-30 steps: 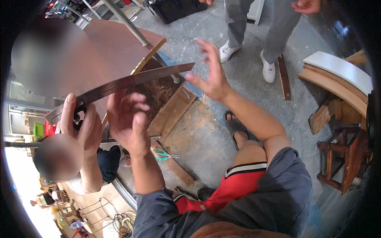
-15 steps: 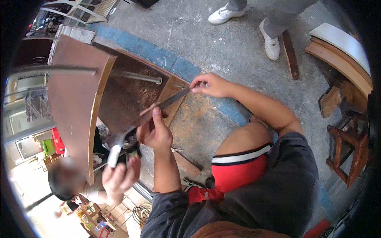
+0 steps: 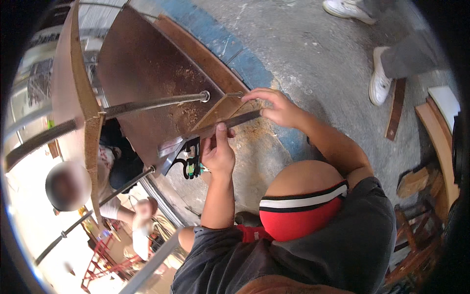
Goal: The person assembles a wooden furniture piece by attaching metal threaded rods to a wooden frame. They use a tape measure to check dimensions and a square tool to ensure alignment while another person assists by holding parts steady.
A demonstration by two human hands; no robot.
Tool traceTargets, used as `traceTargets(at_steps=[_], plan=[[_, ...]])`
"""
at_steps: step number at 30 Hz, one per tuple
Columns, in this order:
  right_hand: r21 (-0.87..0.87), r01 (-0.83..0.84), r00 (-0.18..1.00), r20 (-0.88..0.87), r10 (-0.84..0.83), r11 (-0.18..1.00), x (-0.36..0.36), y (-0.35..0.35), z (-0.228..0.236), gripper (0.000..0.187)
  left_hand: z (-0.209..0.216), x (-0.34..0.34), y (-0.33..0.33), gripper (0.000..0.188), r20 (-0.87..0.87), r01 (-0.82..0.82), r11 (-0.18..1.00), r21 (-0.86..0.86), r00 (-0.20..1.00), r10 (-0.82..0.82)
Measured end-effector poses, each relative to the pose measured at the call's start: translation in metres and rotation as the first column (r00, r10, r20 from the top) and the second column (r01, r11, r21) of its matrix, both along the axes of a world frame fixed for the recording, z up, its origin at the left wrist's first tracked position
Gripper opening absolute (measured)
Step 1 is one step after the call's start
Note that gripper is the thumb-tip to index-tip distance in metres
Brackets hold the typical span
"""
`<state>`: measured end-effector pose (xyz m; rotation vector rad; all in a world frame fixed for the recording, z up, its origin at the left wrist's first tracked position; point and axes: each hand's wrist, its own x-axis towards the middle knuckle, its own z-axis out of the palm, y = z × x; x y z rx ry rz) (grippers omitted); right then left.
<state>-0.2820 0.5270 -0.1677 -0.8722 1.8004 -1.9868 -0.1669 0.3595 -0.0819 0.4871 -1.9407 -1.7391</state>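
We are gripping a dark strip [image 3: 245, 118] in our left hand [image 3: 219, 154] near the brown panel [image 3: 152, 59]'s edge; our right hand [image 3: 281, 110], fingers parted, is touching its end.

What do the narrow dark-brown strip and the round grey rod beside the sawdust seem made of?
Narrow dark-brown strip: perhaps wood or wood-based board, judging by its brown, fairly matte face; no clear grain confirms it.
Round grey rod: likely bare metal; fine ridges and a shiny end suggest it.
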Motion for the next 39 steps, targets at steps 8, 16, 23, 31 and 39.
traceTargets(at_steps=[8, 16, 23, 31, 39], plan=[[0.086, -0.355, 0.929, -0.079, 0.362, 0.931, -0.003, -0.038, 0.072, 0.028, -0.034, 0.027, 0.026, 0.022, 0.203, -0.008, 1.0, 0.02, 0.979, 0.003], [-0.085, -0.479, 0.784, 0.407, 0.469, 0.874, -0.006, -0.017, 0.064, 0.02, -0.017, 0.088, -0.008, 0.025, 0.227, 0.14, 0.984, 0.11, 0.96, -0.162], [-0.154, -0.479, 0.699, 0.53, 0.481, 0.864, 0.004, -0.017, 0.074, 0.015, 0.035, 0.037, -0.014, 0.022, 0.214, 0.106, 0.984, 0.143, 0.967, -0.135], [-0.26, -0.414, 0.681, 0.547, 0.487, 0.872, 0.01, -0.018, 0.066, 0.015, 0.048, 0.046, -0.027, 0.009, 0.322, 0.158, 0.959, 0.234, 0.919, -0.23], [0.14, -0.476, 0.832, 0.393, 0.392, 0.868, 0.0, 0.005, 0.064, 0.03, 0.035, 0.05, -0.024, 0.014, 0.135, 0.003, 0.989, 0.147, 0.991, -0.023]])
